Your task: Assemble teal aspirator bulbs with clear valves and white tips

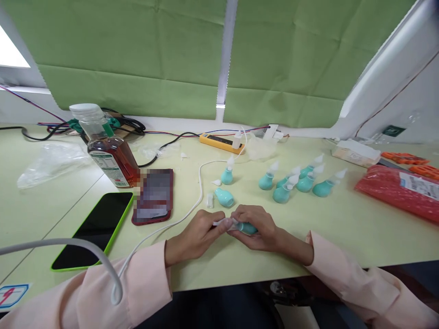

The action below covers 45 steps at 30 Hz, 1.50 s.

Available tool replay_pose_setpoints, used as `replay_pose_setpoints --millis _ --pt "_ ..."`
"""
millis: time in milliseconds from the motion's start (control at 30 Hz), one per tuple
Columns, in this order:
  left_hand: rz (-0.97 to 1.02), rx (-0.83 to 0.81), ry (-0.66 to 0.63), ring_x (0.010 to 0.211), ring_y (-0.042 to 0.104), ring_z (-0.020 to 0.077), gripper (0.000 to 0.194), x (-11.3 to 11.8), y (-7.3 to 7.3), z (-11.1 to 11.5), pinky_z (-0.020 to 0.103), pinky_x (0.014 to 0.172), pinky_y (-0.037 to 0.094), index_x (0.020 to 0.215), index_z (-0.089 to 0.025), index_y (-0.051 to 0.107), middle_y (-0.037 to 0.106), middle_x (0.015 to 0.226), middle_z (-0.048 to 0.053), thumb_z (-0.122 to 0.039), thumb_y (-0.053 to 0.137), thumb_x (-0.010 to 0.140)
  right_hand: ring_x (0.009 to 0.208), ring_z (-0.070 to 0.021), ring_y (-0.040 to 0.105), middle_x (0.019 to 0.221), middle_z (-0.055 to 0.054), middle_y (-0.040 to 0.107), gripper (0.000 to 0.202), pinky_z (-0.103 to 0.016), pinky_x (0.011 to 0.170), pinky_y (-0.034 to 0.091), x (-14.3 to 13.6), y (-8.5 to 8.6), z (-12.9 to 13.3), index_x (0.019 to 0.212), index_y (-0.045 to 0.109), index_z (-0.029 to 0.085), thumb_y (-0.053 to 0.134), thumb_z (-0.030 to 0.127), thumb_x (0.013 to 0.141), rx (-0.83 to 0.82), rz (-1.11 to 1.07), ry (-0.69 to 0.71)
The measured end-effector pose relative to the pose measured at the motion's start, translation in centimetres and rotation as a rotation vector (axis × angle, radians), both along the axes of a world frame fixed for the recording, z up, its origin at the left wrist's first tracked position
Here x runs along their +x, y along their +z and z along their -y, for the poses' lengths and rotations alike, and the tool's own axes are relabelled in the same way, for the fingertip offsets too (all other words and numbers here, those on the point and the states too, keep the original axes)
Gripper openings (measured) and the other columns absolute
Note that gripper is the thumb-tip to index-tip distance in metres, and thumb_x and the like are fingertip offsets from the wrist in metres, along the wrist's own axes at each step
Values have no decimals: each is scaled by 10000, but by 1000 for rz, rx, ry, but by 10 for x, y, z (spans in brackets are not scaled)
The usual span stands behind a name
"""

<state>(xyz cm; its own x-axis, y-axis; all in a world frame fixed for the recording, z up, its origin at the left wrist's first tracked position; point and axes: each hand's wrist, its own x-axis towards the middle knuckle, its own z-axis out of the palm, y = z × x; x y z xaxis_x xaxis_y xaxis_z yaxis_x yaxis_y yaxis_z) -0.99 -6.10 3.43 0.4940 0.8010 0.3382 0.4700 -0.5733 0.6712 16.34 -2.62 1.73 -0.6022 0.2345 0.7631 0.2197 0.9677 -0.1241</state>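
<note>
Near the table's front edge my right hand (pixel 260 226) is wrapped round a teal nasal aspirator bulb (pixel 247 228). My left hand (pixel 199 234) pinches the pale nozzle (pixel 216 223) at the bulb's left end; the fingers hide most of the join. Just beyond my hands lies a teal bulb without a nozzle (pixel 224 197), on its side. A small clear piece (pixel 210 201) and a small white tip (pixel 216 183) lie beside it. Behind them stands an aspirator (pixel 227 176) with its nozzle on. Several more nozzle-fitted aspirators (pixel 281 194) form a group to the right.
A white cable (pixel 185 214) crosses the table left of my hands. Further left are a green-edged phone (pixel 96 228), a red-cased phone (pixel 154 196) and a bottle of brown liquid (pixel 113 157). A yellow power strip (pixel 219 143) lies at the back, a red package (pixel 394 187) at right.
</note>
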Motion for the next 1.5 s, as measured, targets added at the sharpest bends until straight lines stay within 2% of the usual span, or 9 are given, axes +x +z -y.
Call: replay_pose_setpoints --millis 167,367,500,667,867,967,1200,1333,1500 --pt "398 -512 49 335 213 54 460 1 4 -7 202 360 211 464 -189 241 237 372 -62 -395 115 855 614 -121 564 686 -19 588 260 -226 533 464 0 -6 -3 829 417 203 617 178 665 -51 -49 40" --pt "-286 79 270 513 499 131 222 -4 -7 -18 219 476 332 780 -156 522 548 593 10 -345 405 787 695 -149 609 779 -50 630 256 -240 587 487 2 -3 -8 952 448 194 567 237 729 -127 -81 -174" --pt "-600 175 376 605 590 199 331 -5 -13 -22 252 489 372 1115 -182 408 630 802 65 -268 405 795 696 -141 617 797 -35 642 249 -230 601 487 1 -1 -9 945 478 199 568 282 728 -190 14 -220" --pt "-477 227 451 653 594 195 329 -5 -4 -17 266 505 406 1094 -181 430 592 876 70 -329 390 804 594 -125 603 695 -10 636 230 -216 523 466 1 -4 -10 837 488 195 616 279 666 -157 -44 -320" --pt "40 75 142 537 501 97 251 -2 -5 -9 206 507 431 882 -145 544 571 669 18 -347 531 733 641 -156 593 723 -33 635 204 -268 569 457 0 -9 -4 824 474 195 597 195 661 -27 -8 -239" --pt "209 -5 75 628 529 111 189 -1 -5 -11 212 555 454 864 -142 561 588 746 44 -283 545 739 701 -175 575 764 -48 607 274 -301 618 457 0 1 -1 863 490 188 625 248 633 -265 -47 -186" --pt "474 -59 29 808 532 142 242 -3 0 -12 242 644 484 971 -175 550 550 875 60 -178 554 729 458 -98 508 673 -43 585 198 -261 443 445 6 20 -11 822 532 132 482 318 778 -1298 -80 252" --pt "543 -138 227 744 529 128 251 -2 -3 -11 220 592 478 942 -167 528 554 792 33 -212 587 702 516 -95 503 686 -19 551 163 -254 473 455 2 15 -8 802 480 158 516 312 763 -1293 -262 149" --pt "500 -238 235 666 543 131 155 2 -1 -9 212 539 464 717 -136 601 593 715 35 -264 646 642 585 -87 488 757 -3 506 165 -240 542 451 -4 11 3 822 431 189 507 326 769 -1177 -217 37"
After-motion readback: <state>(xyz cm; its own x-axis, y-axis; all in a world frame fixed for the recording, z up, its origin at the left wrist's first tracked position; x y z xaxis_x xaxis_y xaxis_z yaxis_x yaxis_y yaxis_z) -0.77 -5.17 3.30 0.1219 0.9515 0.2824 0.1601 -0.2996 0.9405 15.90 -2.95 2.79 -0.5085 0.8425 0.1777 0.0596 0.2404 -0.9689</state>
